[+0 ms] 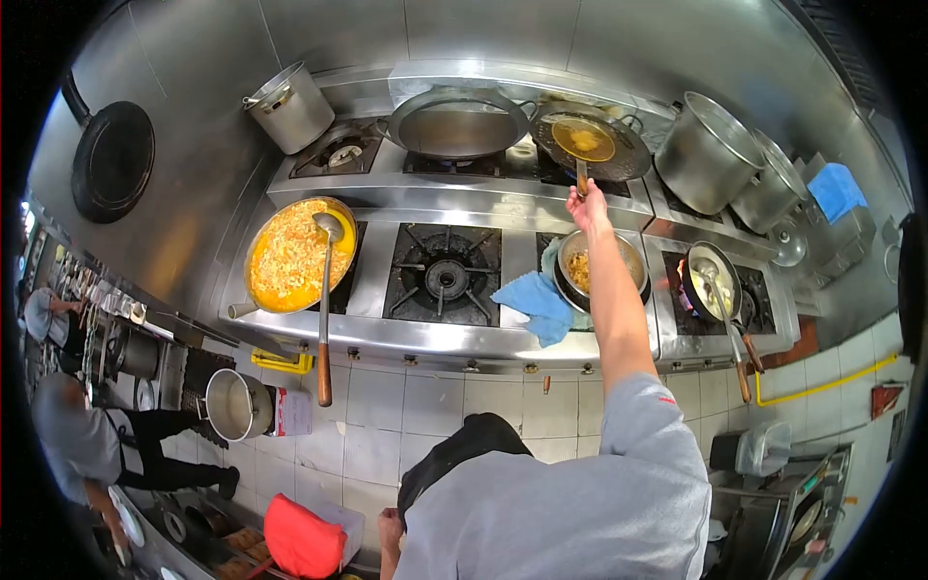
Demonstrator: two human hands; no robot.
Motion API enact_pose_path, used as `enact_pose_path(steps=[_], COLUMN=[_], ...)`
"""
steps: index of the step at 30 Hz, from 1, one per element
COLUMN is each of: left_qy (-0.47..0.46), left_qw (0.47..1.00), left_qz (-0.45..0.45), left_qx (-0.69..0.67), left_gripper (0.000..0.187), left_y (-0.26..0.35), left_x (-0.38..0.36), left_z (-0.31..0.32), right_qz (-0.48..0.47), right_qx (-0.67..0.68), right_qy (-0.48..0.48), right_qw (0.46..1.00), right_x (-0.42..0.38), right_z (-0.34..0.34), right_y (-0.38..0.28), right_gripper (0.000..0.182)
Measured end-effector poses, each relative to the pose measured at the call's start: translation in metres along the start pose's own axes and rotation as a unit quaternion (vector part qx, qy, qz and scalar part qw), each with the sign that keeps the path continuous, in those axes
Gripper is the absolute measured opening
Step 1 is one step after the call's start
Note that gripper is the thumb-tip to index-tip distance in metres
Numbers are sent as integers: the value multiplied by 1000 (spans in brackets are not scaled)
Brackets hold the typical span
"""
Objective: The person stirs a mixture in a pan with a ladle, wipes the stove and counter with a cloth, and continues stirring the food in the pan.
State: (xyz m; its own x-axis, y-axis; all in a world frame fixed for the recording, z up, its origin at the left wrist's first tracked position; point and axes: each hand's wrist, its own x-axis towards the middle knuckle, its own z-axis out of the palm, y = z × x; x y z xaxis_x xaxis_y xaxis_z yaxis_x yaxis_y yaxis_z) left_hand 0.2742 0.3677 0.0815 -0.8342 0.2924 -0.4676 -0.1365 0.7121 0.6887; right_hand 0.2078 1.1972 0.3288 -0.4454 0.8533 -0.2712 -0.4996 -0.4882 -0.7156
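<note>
My right hand point(587, 205) reaches to the back of the stove, its fingers wrapped round the wooden handle of a round skimmer point(582, 172). The skimmer's head lies over a dark wok point(628, 159), with golden food point(584, 141) inside its rim. Below my right forearm sits a metal bowl point(630, 253) with browned bits in it, partly hidden by the arm. A blue cloth point(537, 302) lies beside the bowl at the stove's front edge. My left hand point(390, 530) hangs low by my body; its fingers are mostly hidden.
A wide pan point(259, 280) of orange food holds a ladle point(326, 319) whose handle juts past the stove edge. At right, a frying pan point(704, 266) has handles sticking out. Large pots point(710, 159) stand behind. Another person point(87, 435) works at left near a pot point(237, 406).
</note>
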Motion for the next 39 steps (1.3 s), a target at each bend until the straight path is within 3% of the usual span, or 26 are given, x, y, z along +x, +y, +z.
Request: enact_pose_path(steps=[3,6,9,15,18,22,27,33,36,39], left_qy=[-26,-29,-29,-21,-71,-45,-20,-31,-22,-10], left_qw=[995,981,976,984,997,992,990,993,994,994], left_qz=[-71,-164,-188,-152,6,-94,-110,-110,-103,-89], left_qx=[-62,-98,-105,-94,-17,-76,-88,-39,-5,-55], left_gripper=[16,15,16,16,17,17,18,18,18,20], left_y=[21,24,24,20,-10,24,21,3,-8,-40], left_x=[-13,-22,-28,-20,-5,-1,-3,-30,-38,-42], left_z=[1,1,3,13,16,24,27,29,30,36], right_qz=[20,-60,-70,-86,-79,-84,-38,-49,-48,-66], right_qx=[-65,-123,-83,-93,-92,-99,-30,-51,-23,-51], right_qy=[26,15,14,3,-3,-26,-32,-47,-53,-23], right_qw=[997,990,994,992,993,991,998,996,997,996], right_x=[32,8,-16,-21,-33,-19,-35,-18,-7,-27], right_z=[-1,4,2,-8,-8,-10,-12,-16,-17,-1], right_y=[1,5,9,-2,-7,-17,-17,-7,0,9], right_gripper=[23,22,20,17,17,20,20,18,22,35])
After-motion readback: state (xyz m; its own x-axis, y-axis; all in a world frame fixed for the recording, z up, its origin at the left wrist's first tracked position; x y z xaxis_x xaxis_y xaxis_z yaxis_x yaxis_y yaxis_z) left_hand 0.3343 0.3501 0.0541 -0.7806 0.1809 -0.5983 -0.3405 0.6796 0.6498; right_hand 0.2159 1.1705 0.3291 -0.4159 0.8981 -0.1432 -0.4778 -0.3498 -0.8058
